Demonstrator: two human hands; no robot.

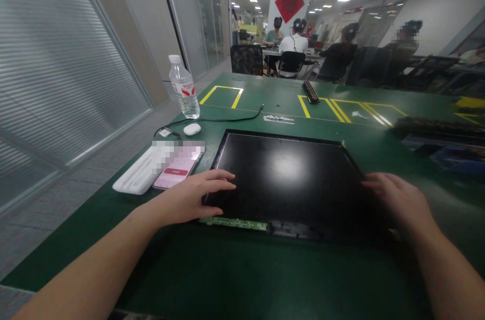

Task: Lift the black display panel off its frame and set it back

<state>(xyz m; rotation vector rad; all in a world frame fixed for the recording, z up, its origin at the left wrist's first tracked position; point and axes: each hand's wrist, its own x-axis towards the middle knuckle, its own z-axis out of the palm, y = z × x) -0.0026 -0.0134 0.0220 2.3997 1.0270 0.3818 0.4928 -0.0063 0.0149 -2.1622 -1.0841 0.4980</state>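
A black flat display panel [288, 178] lies face up on the green table [235, 279], with a strip of green circuit board [235, 223] showing along its near edge. My left hand [197, 196] rests flat on the panel's near left corner, fingers stretched out. My right hand [397, 199] lies on the panel's right edge with its fingers extended toward the middle. Neither hand holds anything.
Left of the panel lie a phone [177, 171] with a lit pink screen, a white tray [136, 176], a white earbud case [192, 129], a black cable [227, 119] and a water bottle [184, 88]. Dark parts [435, 128] sit at right. Several people sit at far desks.
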